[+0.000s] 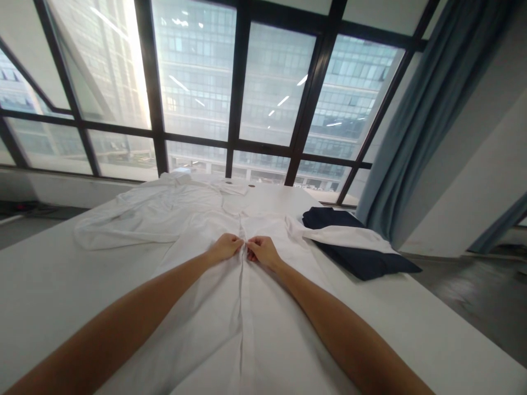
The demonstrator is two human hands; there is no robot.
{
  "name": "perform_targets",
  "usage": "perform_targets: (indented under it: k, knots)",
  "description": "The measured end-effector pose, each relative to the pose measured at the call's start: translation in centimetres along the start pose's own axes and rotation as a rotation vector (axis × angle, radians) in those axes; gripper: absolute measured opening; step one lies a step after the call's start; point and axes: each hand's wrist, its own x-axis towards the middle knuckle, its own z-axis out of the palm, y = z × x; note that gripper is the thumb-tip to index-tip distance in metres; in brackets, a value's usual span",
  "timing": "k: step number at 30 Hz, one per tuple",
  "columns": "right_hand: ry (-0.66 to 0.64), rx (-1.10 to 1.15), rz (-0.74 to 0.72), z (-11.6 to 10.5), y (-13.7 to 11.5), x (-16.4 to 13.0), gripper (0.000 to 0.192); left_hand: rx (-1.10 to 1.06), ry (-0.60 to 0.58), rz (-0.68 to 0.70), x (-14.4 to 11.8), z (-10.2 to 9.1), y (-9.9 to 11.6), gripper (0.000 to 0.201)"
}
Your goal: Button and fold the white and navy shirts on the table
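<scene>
A white shirt lies spread front-up on a white table, collar toward the windows, one sleeve stretched out to the left. My left hand pinches the left edge of the shirt's front placket near mid-chest. My right hand pinches the right edge of the same placket. The fingertips of both hands meet at the centre seam. Both forearms reach forward over the lower part of the shirt.
A folded dark navy garment lies on the table's right side, partly under the shirt's right sleeve. Large black-framed windows stand behind the table. A blue-grey curtain hangs at the right. Grey floor lies beyond the table's right edge.
</scene>
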Motion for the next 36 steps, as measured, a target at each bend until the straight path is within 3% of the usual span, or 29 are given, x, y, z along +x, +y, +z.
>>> perform_targets:
  k: [6, 15, 18, 22, 36]
  knots:
    - [-0.032, 0.1, 0.06, -0.3, -0.4, 0.0, 0.006, -0.01, -0.01, 0.014, 0.1, 0.0, -0.1, 0.033]
    - [-0.002, -0.138, -0.043, 0.1, -0.2, -0.1, 0.009, -0.18, -0.106, -0.026, -0.7, -0.4, 0.3, 0.036]
    - [0.042, -0.279, -0.118, 0.2, 0.0, -0.2, 0.013, -0.104, -0.086, -0.014, -0.7, -0.5, 0.5, 0.043]
    - [0.058, -0.393, -0.176, 0.3, 0.0, -0.2, 0.016, -0.026, -0.033, -0.053, -0.8, -0.4, 0.9, 0.035]
    - [-0.003, -0.233, 0.011, 0.0, -0.6, 0.3, 0.018, 0.272, 0.136, 0.131, -1.4, -0.3, 1.4, 0.021]
